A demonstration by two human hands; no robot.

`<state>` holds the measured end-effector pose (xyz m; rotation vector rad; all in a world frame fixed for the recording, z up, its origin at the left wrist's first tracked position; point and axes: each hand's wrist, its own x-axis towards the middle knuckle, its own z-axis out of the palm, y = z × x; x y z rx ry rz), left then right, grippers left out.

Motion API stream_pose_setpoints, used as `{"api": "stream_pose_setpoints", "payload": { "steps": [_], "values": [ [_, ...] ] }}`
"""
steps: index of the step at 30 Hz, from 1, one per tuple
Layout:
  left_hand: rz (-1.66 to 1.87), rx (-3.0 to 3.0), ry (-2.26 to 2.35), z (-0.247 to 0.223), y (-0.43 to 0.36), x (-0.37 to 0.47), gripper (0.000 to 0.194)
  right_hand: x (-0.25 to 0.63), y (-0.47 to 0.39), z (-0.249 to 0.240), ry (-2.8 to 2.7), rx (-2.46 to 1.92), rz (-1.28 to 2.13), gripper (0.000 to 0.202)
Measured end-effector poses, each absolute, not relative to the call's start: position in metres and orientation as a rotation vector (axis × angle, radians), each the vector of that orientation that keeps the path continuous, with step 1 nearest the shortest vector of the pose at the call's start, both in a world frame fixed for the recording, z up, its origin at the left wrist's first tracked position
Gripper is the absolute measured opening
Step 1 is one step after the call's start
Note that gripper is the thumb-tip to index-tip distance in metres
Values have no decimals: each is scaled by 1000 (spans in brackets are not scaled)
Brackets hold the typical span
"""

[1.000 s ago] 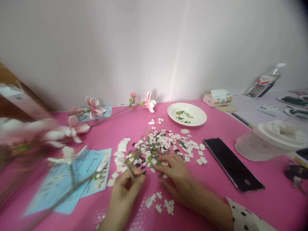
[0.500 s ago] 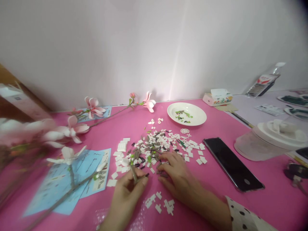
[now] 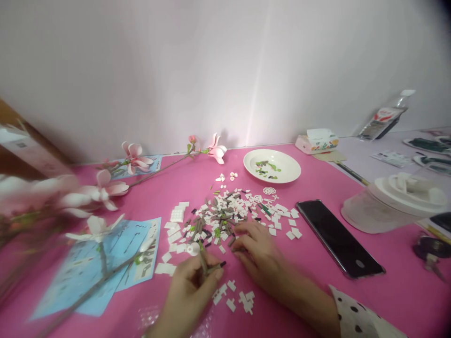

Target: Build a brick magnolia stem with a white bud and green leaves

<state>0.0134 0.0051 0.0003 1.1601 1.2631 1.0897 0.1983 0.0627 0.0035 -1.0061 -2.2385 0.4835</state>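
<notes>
Near the front centre, my left hand (image 3: 192, 286) is closed on a small brown branch piece (image 3: 203, 264) with a white bud on its upper end and a dark tip at the right. My right hand (image 3: 259, 251) rests at the near right edge of the pile of small parts (image 3: 225, 211), fingers curled down onto brown pieces; whether it grips one is hard to tell. White, brown, green and black bits make up the pile. Several white pieces (image 3: 230, 305) lie between and in front of my hands.
Blue printed sheets (image 3: 70, 277) lie at left under blossom branches (image 3: 88, 293). A white plate (image 3: 289, 173) with green bits stands behind the pile. At right are a black phone (image 3: 340, 239), a lidded tub (image 3: 373, 209), a tissue pack (image 3: 313, 144) and a bottle (image 3: 384, 119).
My left hand has shifted slightly right and turned the branch piece, so its white bud and dark tip show more clearly. My right hand has barely moved.
</notes>
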Motion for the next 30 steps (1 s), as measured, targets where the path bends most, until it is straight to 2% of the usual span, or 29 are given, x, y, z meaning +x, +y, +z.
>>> {"api": "stream_pose_setpoints", "payload": {
  "steps": [6, 11, 30],
  "values": [
    [1011, 1284, 1294, -6, 2, 10, 17, 200, 60, 0, -2101, -786, 691, 10],
    [925, 1363, 1279, -8, 3, 10, 21, 202, 54, 8, -2104, -790, 878, 14],
    [947, 1518, 1338, -8, 3, 11, 22, 203, 53, 9, -2218, -746, 742, 15]
  ]
}}
